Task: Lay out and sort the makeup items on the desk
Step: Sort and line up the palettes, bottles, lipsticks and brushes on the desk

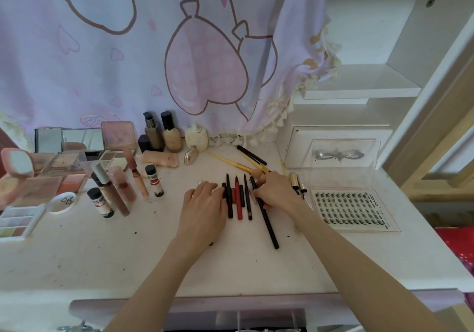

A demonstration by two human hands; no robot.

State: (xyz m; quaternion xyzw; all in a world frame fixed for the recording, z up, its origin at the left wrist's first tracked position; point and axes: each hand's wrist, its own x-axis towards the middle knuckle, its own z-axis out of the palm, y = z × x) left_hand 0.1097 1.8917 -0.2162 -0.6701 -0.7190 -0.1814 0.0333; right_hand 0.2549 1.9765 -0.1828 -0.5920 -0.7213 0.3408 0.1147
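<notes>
step: squaring up the row of pencils point(239, 201) at mid-desk point(143, 249); judged from both hands flanking the row.
method: press inward from both sides with flat fingers, keep every pencil parallel to the red pencil point(238, 203), then level the near ends; avoid rolling the thin ones over each other.
left hand point(205, 203): lies palm down on the desk, left of the red pencil; fingers point(215, 186) stretched out and close together, tips touching the leftmost black pencils; clamped on nothing that shows.
right hand point(275, 190): right of the red pencil; fingers curled together around the upper part of the long pencil point(266, 221), which runs slantwise toward the near edge.
long pencil: out of line with the row, its near end well beyond the others; judged the next piece to straighten.
row position: between the two hands, touching the fingers on both sides.
other groups: bottles point(112, 193) well left of the red pencil; lash tray point(351, 208) right of it; brushes point(246, 162) behind it.
risk: a hard push may scatter the loose pencils.
</notes>
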